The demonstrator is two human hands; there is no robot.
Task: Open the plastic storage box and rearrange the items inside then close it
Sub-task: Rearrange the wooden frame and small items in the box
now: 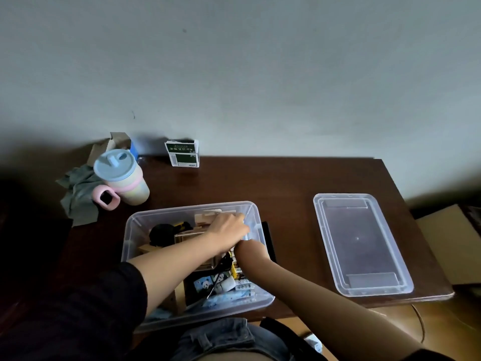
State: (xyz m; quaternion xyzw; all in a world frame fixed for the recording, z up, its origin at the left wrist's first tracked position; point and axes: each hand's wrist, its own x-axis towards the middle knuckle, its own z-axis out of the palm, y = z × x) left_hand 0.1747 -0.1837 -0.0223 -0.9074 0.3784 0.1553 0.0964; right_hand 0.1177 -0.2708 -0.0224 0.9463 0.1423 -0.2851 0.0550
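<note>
Crowding inside the clear plastic storage box (pixel 130 246) is judged the main hazard: small cartons, a black object and a dark cable are packed close beneath both forearms, and the cable could be snagged and dragged out if either arm were lifted carelessly. The box is seen to overhang the near edge of the desk (pixel 286 183), toward the person's lap, so a downward press on its near side could tip it off. Because the arms are crossed at the wrists, one could be knocked by the other when something is pulled free.

The left hand (pixel 229 227) is reached across to the far right corner of the box, its fingers curled down onto a pale wooden-looking box (pixel 205 217); whether that box is actually gripped cannot be told. The right hand (pixel 240 247) is tucked beneath the left wrist and mostly hidden, so its state cannot be told either.

The storage box is set with its long axis running from the person toward the wall, its opening upward. The lid (pixel 361 243) is laid flat on the desk, well to the right of both hands, its long axis roughly parallel to the box. Beyond the left hand, a lidded cup (pixel 122 178) and a small green carton (pixel 183 153) are stood apart from the work.
</note>
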